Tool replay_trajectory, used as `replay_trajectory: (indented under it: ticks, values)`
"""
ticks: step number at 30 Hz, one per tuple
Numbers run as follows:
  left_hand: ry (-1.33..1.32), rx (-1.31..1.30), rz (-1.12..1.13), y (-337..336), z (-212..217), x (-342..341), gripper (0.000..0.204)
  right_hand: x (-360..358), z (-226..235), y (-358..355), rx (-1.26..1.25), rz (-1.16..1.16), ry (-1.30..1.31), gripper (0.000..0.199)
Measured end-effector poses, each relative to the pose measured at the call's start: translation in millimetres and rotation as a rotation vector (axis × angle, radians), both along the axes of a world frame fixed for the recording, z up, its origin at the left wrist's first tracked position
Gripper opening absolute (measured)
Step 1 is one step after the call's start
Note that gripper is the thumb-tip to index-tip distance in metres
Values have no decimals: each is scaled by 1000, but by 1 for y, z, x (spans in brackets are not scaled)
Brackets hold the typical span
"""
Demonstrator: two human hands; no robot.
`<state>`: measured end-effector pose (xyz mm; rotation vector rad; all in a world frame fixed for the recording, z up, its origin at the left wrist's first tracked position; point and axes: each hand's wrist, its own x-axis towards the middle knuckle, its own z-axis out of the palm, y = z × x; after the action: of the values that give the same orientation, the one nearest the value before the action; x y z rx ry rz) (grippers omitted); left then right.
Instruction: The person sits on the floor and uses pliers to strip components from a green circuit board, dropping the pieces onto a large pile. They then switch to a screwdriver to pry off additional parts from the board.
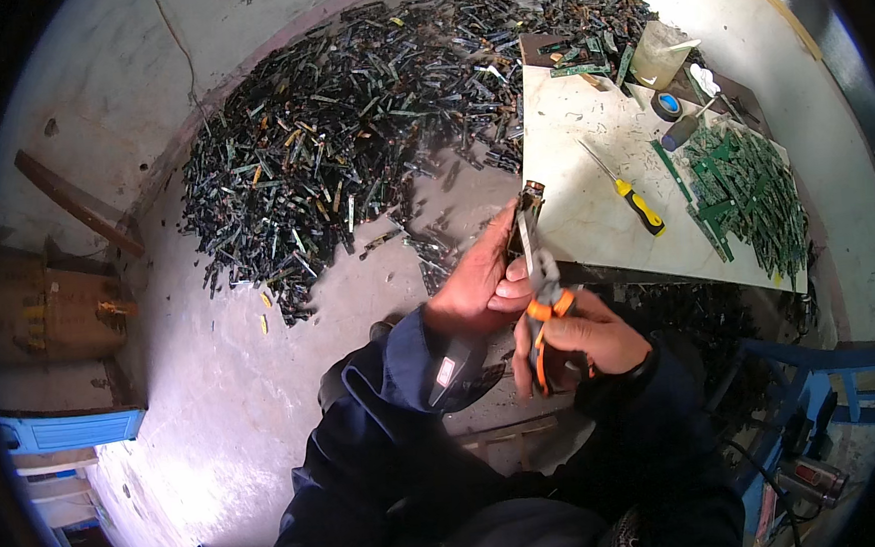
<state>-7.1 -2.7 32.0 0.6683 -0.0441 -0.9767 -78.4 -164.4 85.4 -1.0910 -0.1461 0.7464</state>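
In my left hand (477,289) is a narrow dark strip-shaped part (528,213), held upright near the left edge of the white board. My right hand (594,336) is closed round a pair of pliers (543,312) with orange and black handles. The jaws of the pliers meet the lower end of the strip, close to my left fingers; whether they grip it I cannot tell. On the board, right of my hands, lies a screwdriver (639,206) with a yellow and black handle. Farther right is a pile of green circuit board strips (743,195).
A big heap of dark strips (349,129) covers the floor ahead. On the white board (574,135) stand a cloudy plastic container (660,54) and a roll of tape (666,106). A cardboard box (54,307) is at left, a blue chair frame (814,361) at right.
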Motion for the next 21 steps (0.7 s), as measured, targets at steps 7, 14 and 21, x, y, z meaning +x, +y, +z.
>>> replay_trajectory:
  ticks: [7, 14, 21]
  values:
    - [123, -211, -36, 5, 1, 1, 60, 6, -3, -26, -3, -10, 134, 26]
    - [54, -64, 1, 0, 6, 1, 60, 8, -5, -24, 0, 23, 220, 28]
    - [29, 47, -36, 0, 8, 0, 60, 9, -7, -20, 36, 1, 242, 30]
